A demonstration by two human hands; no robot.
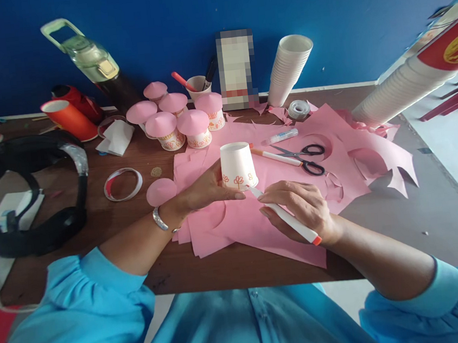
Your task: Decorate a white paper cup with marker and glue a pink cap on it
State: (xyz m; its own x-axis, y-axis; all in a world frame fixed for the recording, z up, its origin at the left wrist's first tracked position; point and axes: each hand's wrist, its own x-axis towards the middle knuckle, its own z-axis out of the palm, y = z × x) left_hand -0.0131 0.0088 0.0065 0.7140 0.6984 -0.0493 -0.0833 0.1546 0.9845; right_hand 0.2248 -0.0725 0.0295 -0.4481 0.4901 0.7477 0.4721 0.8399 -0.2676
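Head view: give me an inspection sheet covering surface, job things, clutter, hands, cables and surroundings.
Surface: brown table, pink paper across its middle.
Job's things: upside-down white cup with orange flowers near its rim; white marker.
Clutter: scissors on the paper; tape roll, bottle, black headband around it.
Hands: left hand holds the cup; right hand holds the marker, tip near the rim.
Cables: pale cord-like strand, lower left.
Surroundings: blue wall behind.

The cup (237,162) is white with orange flowers (238,180). At its five o'clock, the marker (289,219) is white, orange-ended. At ten, cones (193,122) are pink.
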